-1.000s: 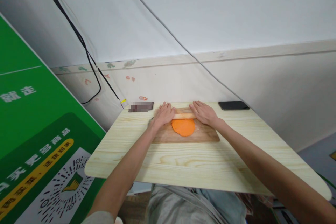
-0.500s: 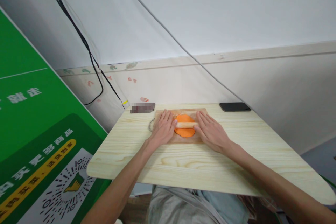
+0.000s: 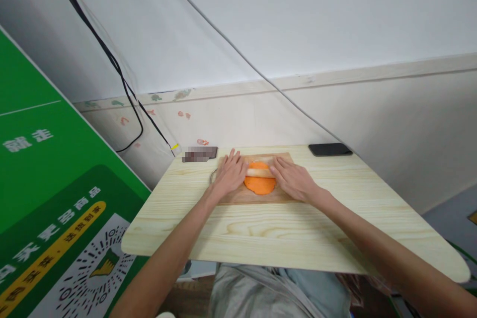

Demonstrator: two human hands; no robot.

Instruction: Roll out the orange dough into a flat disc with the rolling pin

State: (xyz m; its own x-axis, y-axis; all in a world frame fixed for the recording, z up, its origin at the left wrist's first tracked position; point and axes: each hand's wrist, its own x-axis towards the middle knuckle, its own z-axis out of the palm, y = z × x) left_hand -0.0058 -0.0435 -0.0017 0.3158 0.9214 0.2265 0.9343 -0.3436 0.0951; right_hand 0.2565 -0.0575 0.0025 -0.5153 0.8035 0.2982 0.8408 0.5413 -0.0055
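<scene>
A wooden rolling pin (image 3: pixel 258 173) lies crosswise over a flat orange sheet of dough or clay (image 3: pixel 260 187), on its upper half. Beneath the sheet is a wooden board (image 3: pixel 246 198) with a metal handle (image 3: pixel 212 176) at its left edge. My left hand (image 3: pixel 231 173) is closed over the pin's left end, fingers stretched forward. On the pin's right end my right hand (image 3: pixel 292 177) presses likewise, thumb side toward the pin. Both ends of the pin are hidden under the hands.
A pale wood-grain table (image 3: pixel 238 231) stands against the wall. At its back lie a dark phone (image 3: pixel 330 149) on the right and a blurred-out flat object (image 3: pixel 199 154) on the left. Cables (image 3: pixel 112 57) hang down the wall; a green sign (image 3: pixel 33 169) leans at left.
Both hands have pushed the rolling pin slightly forward over the orange sheet, so more of the sheet shows on the near side. The camera view has shifted a little.
</scene>
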